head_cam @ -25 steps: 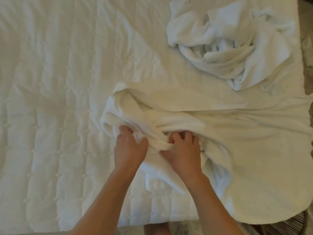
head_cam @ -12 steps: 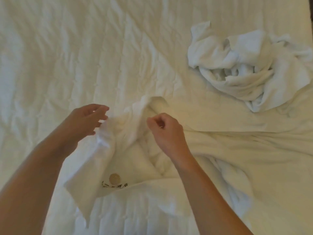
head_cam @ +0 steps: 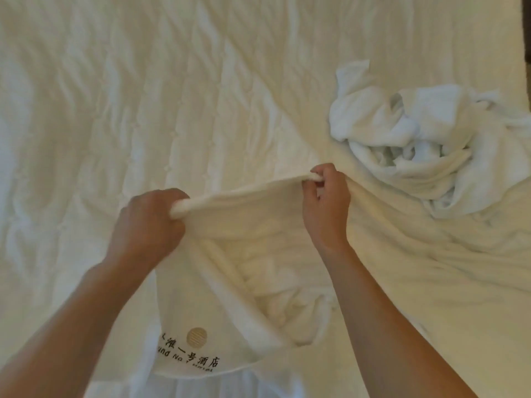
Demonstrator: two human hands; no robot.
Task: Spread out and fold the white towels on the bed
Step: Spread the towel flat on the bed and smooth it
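Both hands, left [head_cam: 149, 222] and right [head_cam: 326, 202], now grip the towel [head_cam: 258, 222] edge, pulled taut. Spreading begun; heap [head_cam: 416, 139] untouched.

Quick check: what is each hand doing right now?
Left hand: grips the towel by its top edge.
Right hand: pinches the same edge.

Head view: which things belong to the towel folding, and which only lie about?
Job: towel with logo, gripped by left hand and right hand; crumpled towel, not yet spread; bed.
Lying about: only a dark strip beyond the bed's edge.
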